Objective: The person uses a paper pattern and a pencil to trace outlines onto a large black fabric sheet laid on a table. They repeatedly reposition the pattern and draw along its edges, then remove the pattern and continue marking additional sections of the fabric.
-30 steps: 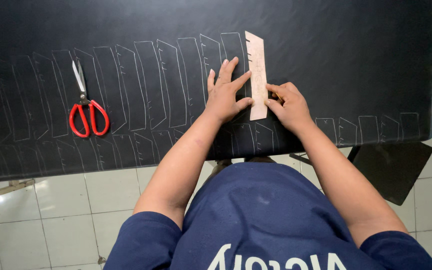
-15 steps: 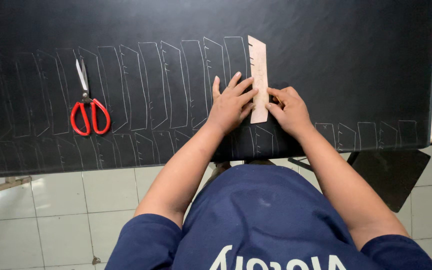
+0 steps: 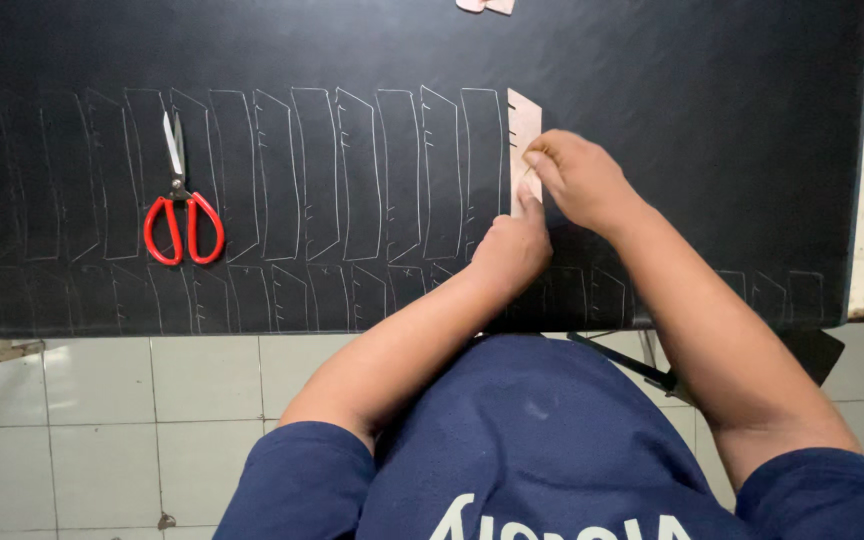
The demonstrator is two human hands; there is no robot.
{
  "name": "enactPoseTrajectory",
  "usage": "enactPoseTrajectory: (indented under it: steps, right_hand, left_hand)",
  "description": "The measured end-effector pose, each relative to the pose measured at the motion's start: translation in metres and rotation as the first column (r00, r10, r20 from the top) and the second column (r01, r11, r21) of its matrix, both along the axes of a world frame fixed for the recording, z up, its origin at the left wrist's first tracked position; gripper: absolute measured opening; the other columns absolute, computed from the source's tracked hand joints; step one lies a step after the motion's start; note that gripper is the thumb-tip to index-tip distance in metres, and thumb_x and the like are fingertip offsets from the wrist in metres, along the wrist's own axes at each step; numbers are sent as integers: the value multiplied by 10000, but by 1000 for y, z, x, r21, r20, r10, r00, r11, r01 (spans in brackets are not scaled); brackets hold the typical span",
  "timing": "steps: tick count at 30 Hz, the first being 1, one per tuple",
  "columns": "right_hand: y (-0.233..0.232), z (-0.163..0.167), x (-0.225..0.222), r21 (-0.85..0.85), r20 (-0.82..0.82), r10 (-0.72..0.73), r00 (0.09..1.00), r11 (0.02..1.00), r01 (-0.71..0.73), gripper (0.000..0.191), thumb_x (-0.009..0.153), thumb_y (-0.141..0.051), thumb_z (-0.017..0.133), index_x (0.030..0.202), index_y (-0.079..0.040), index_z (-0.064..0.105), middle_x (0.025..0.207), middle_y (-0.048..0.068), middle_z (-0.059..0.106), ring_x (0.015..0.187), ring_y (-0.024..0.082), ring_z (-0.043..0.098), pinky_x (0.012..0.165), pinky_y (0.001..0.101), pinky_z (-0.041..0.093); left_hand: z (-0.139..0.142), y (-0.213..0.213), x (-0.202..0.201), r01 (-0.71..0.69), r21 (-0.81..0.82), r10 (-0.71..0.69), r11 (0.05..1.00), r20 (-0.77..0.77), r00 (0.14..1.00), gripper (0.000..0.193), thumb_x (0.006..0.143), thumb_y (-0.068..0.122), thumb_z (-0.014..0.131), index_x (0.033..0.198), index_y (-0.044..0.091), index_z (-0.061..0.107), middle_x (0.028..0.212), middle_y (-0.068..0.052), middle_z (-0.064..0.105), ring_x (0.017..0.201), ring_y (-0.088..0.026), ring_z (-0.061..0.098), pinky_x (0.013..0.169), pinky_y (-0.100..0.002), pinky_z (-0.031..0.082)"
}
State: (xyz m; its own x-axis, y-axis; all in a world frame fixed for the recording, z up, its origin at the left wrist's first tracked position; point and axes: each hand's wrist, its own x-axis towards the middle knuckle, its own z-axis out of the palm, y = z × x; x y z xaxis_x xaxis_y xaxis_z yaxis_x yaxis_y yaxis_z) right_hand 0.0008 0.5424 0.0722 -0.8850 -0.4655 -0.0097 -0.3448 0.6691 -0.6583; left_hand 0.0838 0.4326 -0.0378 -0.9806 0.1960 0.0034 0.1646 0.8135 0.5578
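**Pressed flat: a thin template is held on dark sheet material**

Pressed down by the fingertips of the left hand (image 3: pixel 512 250), the pale pinkish template (image 3: pixel 523 130) is kept flat on the black sheet (image 3: pixel 652 80); this hand is closed loosely, with the fingers bent, at the lower end of the strip. The right hand (image 3: pixel 577 180) is closed in a pinch beside the strip's right edge. Something thin seems to be held in it, but what it is cannot be told.

The template lies upright on the sheet, just right of a long row of chalk outlines (image 3: pixel 352 170) of the same shape. It looks like thin card: light, fairly stiff, easily bent, and likely to slide on the smooth surface if it is not held. Small notches are cut in its left edge. It is best held by flat pressure on its face, away from the edge being followed.

The black sheet appears matte, flexible and slightly grained. Red-handled scissors (image 3: pixel 182 215) with steel blades lie well apart to the left. A small pale scrap (image 3: pixel 485 6) is seen at the top edge.
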Motion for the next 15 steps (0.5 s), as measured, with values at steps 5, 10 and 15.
enactPoseTrajectory:
  steps: [5, 10, 15]
  right_hand:
    - [-16, 7, -5, 148, 248, 33, 968, 986, -72, 273, 992, -304, 601, 1062, -74, 731, 946, 133, 754, 887, 310, 723, 796, 401, 542]
    - [-20, 5, -6, 237, 180, 91, 979, 962, -134, 245, 989, -294, 621, 1037, -98, 760, 941, 125, 754, 868, 331, 713, 796, 413, 544]
    - [-20, 6, -22, 154, -127, 132, 983, 982, -112, 195, 1013, -241, 662, 994, -71, 756, 923, 133, 734, 843, 344, 704, 765, 447, 535]
  left_hand:
    - [-24, 6, 3, 23, -72, -34, 997, -152, 988, 508, 854, 87, 541, 1275, -181, 445, 976, -369, 667, 572, -391, 665, 473, -482, 559]
    - [-18, 3, 0, 116, -154, -111, 981, 43, 993, 444, 932, 144, 548, 1252, -154, 471, 827, -270, 693, 681, -385, 666, 584, -472, 574]
    - [24, -13, 2, 54, -92, -61, 994, -73, 995, 305, 933, 138, 539, 1121, -87, 625, 1021, -261, 672, 919, -397, 651, 768, -517, 555]
